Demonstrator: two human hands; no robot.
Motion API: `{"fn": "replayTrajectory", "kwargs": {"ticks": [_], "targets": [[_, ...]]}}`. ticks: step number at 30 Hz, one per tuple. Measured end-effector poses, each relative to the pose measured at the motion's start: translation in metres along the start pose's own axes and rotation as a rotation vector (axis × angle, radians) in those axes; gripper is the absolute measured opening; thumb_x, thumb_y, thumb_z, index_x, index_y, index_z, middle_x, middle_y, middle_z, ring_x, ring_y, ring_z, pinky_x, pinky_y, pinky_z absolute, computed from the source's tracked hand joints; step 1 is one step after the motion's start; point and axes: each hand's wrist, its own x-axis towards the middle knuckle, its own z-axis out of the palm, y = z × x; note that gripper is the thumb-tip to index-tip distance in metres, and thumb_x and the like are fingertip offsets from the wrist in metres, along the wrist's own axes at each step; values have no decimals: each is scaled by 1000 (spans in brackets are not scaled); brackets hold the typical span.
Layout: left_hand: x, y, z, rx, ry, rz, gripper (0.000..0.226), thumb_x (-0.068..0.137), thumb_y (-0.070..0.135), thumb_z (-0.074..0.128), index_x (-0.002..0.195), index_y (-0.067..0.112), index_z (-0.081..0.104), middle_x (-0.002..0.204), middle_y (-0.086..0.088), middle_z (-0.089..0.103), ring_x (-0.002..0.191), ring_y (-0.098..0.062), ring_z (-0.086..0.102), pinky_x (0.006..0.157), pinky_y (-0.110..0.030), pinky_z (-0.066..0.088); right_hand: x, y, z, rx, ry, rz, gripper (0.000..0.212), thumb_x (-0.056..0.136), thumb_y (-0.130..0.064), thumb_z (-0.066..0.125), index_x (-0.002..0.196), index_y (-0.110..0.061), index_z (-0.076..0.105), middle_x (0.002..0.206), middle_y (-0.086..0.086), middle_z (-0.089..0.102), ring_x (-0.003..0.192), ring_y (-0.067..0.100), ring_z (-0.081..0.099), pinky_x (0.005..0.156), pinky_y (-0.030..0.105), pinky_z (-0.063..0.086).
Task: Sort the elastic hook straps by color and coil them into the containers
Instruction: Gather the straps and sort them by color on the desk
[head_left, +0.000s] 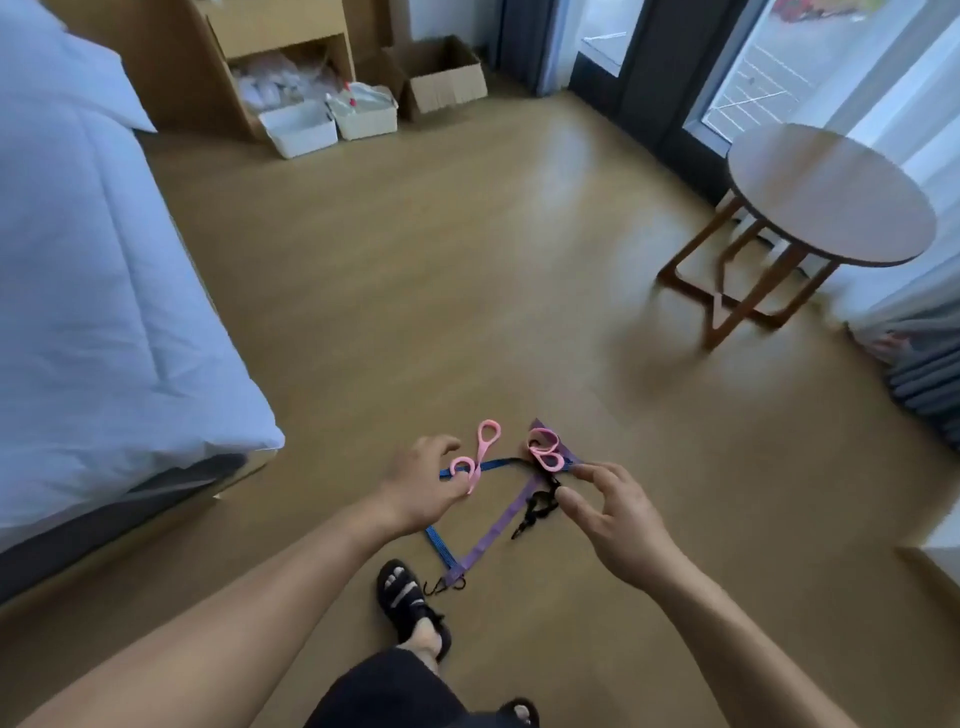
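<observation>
Head cam: my left hand (426, 488) pinches the pink strap (487, 435), fingers curled round its loops. My right hand (618, 519) is spread wide, tips just beside a pink coil (545, 451), gripping nothing afaict. The blue strap (445, 552) and purple strap (498, 525) lie crossed on the floor below. I'd lift pink clear of the black hook (537, 506) first, then coil tight. The white bins (301, 130) are well apart, by the shelf.

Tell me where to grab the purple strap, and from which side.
Probably pinch the purple strap mid-span, coming from above on its right side. That stretch runs straight and bare; its far end sits at the pink loops and its near end meets the blue strap and a hook.
</observation>
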Motion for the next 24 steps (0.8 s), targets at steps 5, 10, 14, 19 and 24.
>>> {"fn": "replayTrajectory", "kwargs": {"ticks": [5,10,14,19,24], "targets": [[77,-25,3,-81,-35,-129,46,92,34,62,133,14,53,134,-4,53,112,-13,50,92,-23,38,92,13,36,-16,-113,98,45,95,-44,57,133,-20,56,135,-6,52,122,10,46,93,20,32],[171,-70,45,-81,-58,-284,41,94,23,59,133,12,54,133,-6,55,118,-18,53,91,-20,36,204,63,105,51,-240,242,52,96,-46,54,138,-15,53,138,1,55,123,16,52,97,28,41],[252,-124,103,-125,-35,-403,38,95,21,57,132,13,55,131,-5,57,118,-20,54,98,-26,41,302,121,182,108,-275,352,51,96,-41,53,137,-10,53,135,4,59,120,20,55,95,31,43],[349,-205,191,-227,-20,-498,24,93,23,58,117,20,58,113,4,60,105,-19,59,94,-32,47,412,209,291,-1,-363,379,53,96,-42,50,139,-11,50,140,5,56,127,24,52,98,33,41],[421,-285,267,-291,-31,-507,14,92,26,61,94,34,50,95,18,54,97,-15,58,87,-32,48,491,283,392,-26,-372,381,28,97,-39,48,100,-12,54,89,0,57,92,26,57,64,31,36]]}}
